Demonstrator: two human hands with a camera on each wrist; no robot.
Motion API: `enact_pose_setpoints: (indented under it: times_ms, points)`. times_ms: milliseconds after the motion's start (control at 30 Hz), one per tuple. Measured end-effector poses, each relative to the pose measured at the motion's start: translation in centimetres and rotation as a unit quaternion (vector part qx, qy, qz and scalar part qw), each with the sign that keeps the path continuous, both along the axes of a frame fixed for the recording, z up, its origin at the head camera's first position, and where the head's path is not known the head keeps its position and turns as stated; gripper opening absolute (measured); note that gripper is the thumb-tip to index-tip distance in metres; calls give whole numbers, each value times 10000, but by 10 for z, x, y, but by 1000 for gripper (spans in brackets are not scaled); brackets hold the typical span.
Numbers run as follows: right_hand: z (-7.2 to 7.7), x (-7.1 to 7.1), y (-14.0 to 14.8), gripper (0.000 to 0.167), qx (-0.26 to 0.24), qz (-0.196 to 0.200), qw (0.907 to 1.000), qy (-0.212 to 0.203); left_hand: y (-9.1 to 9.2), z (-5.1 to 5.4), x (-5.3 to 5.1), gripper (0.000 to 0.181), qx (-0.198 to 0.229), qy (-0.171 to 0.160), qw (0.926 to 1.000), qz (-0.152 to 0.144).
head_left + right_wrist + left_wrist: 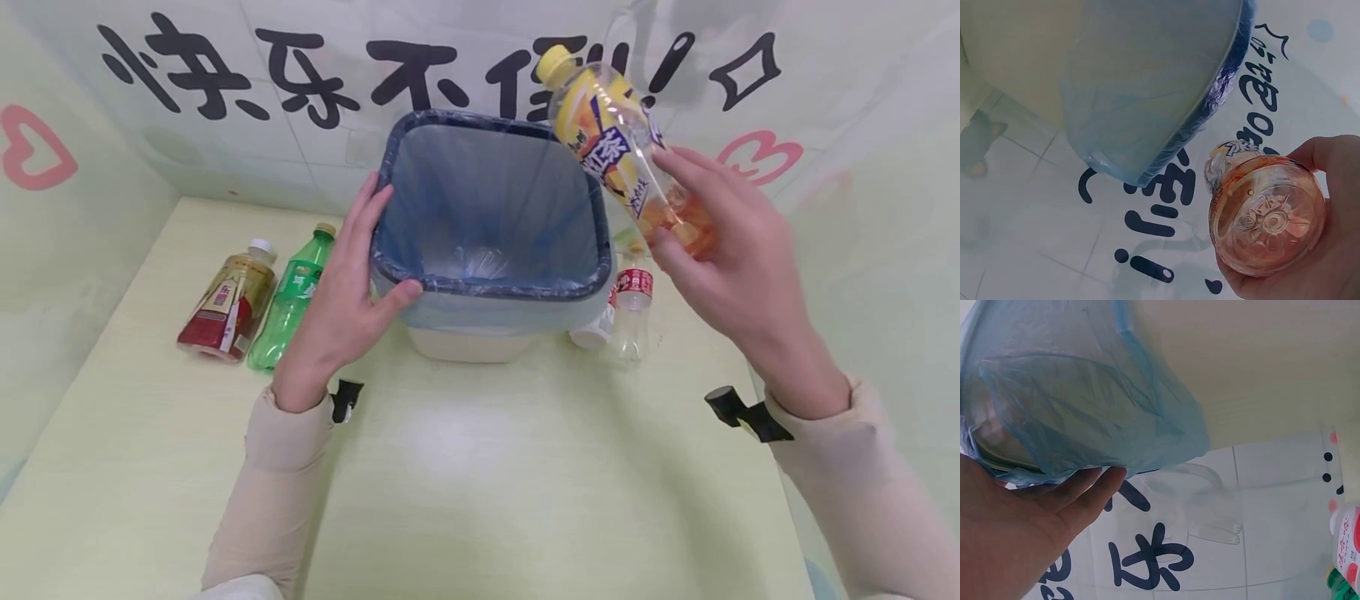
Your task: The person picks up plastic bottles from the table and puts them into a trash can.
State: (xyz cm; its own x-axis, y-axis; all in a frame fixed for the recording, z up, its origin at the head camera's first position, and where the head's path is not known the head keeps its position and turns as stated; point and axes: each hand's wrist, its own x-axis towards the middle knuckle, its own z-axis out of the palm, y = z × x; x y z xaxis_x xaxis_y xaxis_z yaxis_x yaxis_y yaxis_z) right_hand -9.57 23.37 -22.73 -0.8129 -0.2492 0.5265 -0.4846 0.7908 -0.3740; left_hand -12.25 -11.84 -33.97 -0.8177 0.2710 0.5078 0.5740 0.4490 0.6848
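A bin [465, 346] lined with a thin blue bag stands at the back middle, its inside showing only the liner. At its left rim rests my left hand [341, 292], fingers outside and thumb at the front edge; the left wrist view shows the fingers [1094, 487] against the bag [1085, 412]. My right hand [738, 250] grips a yellow-capped bottle [607, 150] around its lower part, over the bin's right rim, cap tilted up and left, amber liquid inside. In the right wrist view the bottle's base [1269, 215] faces the camera, beside the bag [1141, 87].
Left of the bin lie a bottle with dark red and gold label [225, 308] and a green bottle [296, 292]. Right of it are a clear bottle with red label [633, 304] and a white item [592, 333]. A printed wall covering [330, 175] stands behind.
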Motion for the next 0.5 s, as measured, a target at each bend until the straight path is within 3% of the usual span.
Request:
enact_pose_setpoints:
  times_ms: [267, 500]
  points:
    - [19, -7, -21, 57, 673, 205, 9959, -576, 0, 0, 0, 99, -51, 4, 10000, 13]
    - [19, -10, -35, 57, 726, 417, 9938, -734, -1, -1, 0, 99, -65, 1, 10000, 29]
